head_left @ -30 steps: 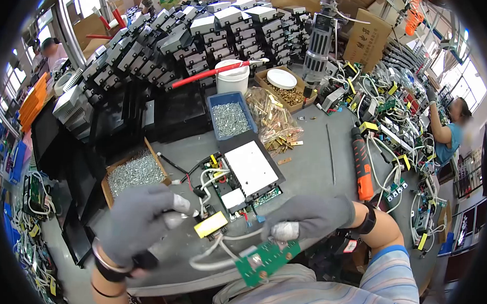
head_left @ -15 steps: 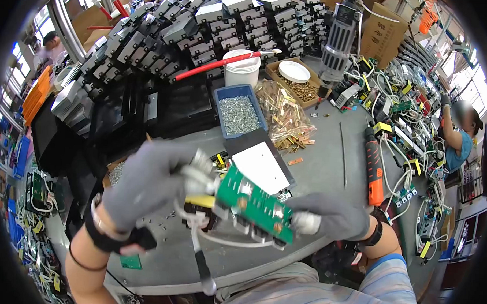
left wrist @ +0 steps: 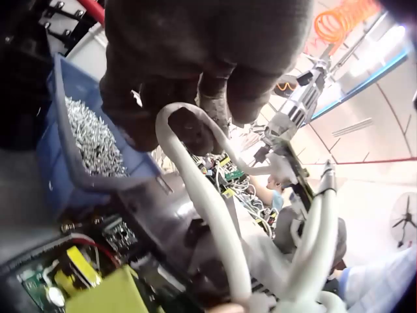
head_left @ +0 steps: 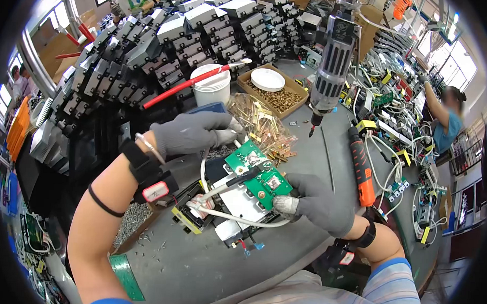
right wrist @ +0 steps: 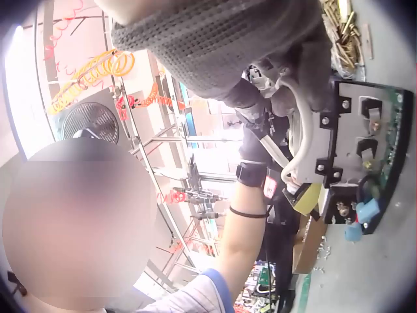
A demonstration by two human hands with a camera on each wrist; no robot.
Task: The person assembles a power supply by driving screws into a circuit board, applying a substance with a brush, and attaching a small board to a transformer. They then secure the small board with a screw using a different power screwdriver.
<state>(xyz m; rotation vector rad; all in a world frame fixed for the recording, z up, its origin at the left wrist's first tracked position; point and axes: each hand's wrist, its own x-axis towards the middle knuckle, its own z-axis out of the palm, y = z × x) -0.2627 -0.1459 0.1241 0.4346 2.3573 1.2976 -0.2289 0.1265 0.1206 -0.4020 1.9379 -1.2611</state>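
Observation:
Above a white-topped electronic unit, a green circuit board is held tilted, with white cables looping from it to a yellow-wrapped part. My gloved right hand pinches the board's near right corner. At the board's far left side, my gloved left hand has its fingers curled on a white cable. The left wrist view shows that cable looping under the left hand. In the right wrist view, the right hand hides most of its grip; the unit is beside it.
A power driver hangs above the bench, behind a black-orange driver. Farther back are a white bucket, a box of brass screws and stacked metal cases. Wired boards line the right; another person is beyond.
The board has moved back over the unit and turned. My left hand has gone from beside the board to its far side, while the right keeps its hold. The head view has shifted.

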